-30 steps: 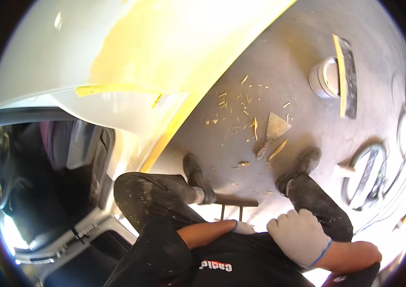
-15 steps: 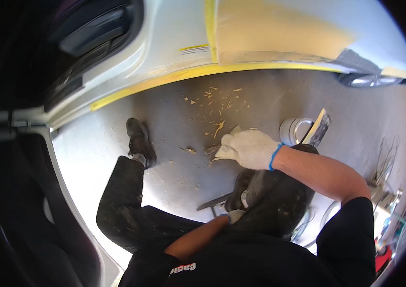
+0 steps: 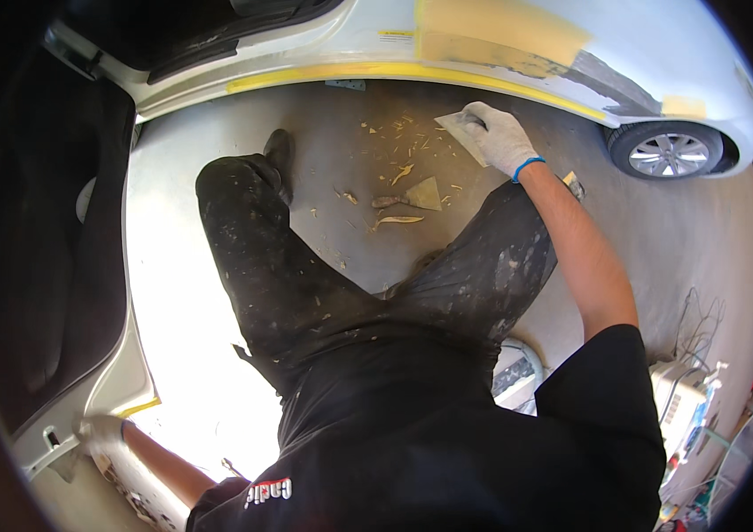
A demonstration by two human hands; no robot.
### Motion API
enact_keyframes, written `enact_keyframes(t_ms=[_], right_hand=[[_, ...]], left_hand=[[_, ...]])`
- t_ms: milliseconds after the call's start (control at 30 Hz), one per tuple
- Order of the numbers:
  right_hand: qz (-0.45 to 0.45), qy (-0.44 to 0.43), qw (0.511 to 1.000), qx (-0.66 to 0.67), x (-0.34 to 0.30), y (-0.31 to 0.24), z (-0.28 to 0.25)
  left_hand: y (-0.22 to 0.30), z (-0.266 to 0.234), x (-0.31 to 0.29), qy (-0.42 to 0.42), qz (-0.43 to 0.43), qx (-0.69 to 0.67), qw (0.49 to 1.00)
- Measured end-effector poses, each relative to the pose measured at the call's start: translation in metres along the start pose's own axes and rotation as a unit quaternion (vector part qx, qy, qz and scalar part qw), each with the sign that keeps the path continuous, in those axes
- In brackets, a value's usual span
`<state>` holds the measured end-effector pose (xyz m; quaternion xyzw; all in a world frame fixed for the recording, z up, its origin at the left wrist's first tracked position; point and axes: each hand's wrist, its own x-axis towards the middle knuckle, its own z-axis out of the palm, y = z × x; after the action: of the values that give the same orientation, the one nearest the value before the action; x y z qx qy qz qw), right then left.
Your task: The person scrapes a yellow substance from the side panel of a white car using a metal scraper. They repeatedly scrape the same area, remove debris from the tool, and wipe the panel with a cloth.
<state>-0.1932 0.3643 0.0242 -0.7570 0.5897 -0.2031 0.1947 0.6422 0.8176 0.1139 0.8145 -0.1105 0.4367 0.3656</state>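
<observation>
My right hand [image 3: 502, 140], in a white knit glove with a blue cuff, grips a flat pale putty spreader [image 3: 462, 138] above the floor. Below it on the floor lies a putty knife [image 3: 421, 194] with a wide blade, among yellowish scraps [image 3: 401, 174]. My left hand [image 3: 101, 431], gloved too, is at the edge of the open car door [image 3: 135, 390] at the lower left. Its fingers are blurred and partly lost against the door, so their grip does not show.
Ahead is a light-coloured car body [image 3: 367, 44] with yellow masking tape [image 3: 323, 76] along its lower edge and a beige filler patch [image 3: 500, 31]. A car wheel [image 3: 667, 152] is at the right. Wire and equipment [image 3: 673, 399] are at the lower right.
I have risen from a crouch. My left hand has gone from beside my right leg to the door at the lower left. My right hand has moved up and right, away from the putty knife.
</observation>
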Motion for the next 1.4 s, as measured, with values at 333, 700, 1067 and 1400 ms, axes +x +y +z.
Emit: enact_keyframes(t_ms=[333, 700, 1067, 1400], right_hand=[[0.032, 0.005, 0.999, -0.031, -0.02, 0.007, 0.005], [-0.018, 0.087, 0.994, 0.056, -0.054, -0.039, -0.018], [0.045, 0.264, 0.955, 0.128, -0.134, -0.017, -0.066], [0.17, 0.513, 0.834, 0.107, -0.194, 0.049, -0.102]], left_hand=[[-0.025, -0.014, 0.152, -0.229, -0.01, -0.115, 0.966], [0.121, -0.109, -0.002, -0.106, -0.162, -0.194, 0.962], [0.236, -0.156, -0.208, -0.127, 0.077, -0.481, 0.864], [0.505, -0.152, -0.32, -0.385, 0.406, -0.571, 0.6]])
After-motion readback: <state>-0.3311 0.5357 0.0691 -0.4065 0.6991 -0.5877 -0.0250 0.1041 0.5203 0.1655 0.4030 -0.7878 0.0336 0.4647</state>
